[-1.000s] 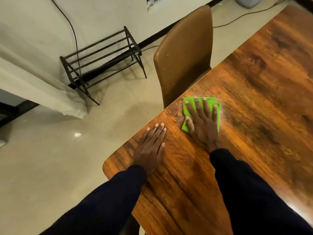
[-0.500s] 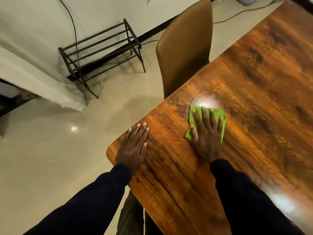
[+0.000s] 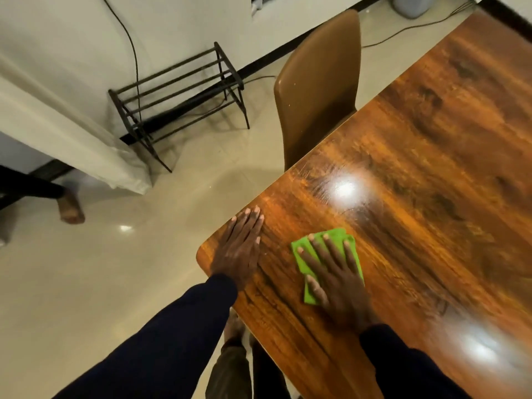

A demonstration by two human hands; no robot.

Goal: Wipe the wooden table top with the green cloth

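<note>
Pressing down flat, the right hand [image 3: 336, 280] had the green cloth [image 3: 335, 233] pinned under straight, spread fingers, not bunched up or pinched. The cloth sat near the table's corner, its long side running along the fingers and away from the person. The left hand [image 3: 239, 249] lay flat and empty just beside it at the edge, not touching the cloth. Most of the glossy wooden table top [image 3: 417, 168] stretched ahead and to the right, so I'd guess that's the way to go. A brown chair [image 3: 316, 82] was tucked in, with a metal rack [image 3: 178, 90] by the wall.

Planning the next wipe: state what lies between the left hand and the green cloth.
Nothing but bare wooden table top, as the head view shows.
</note>
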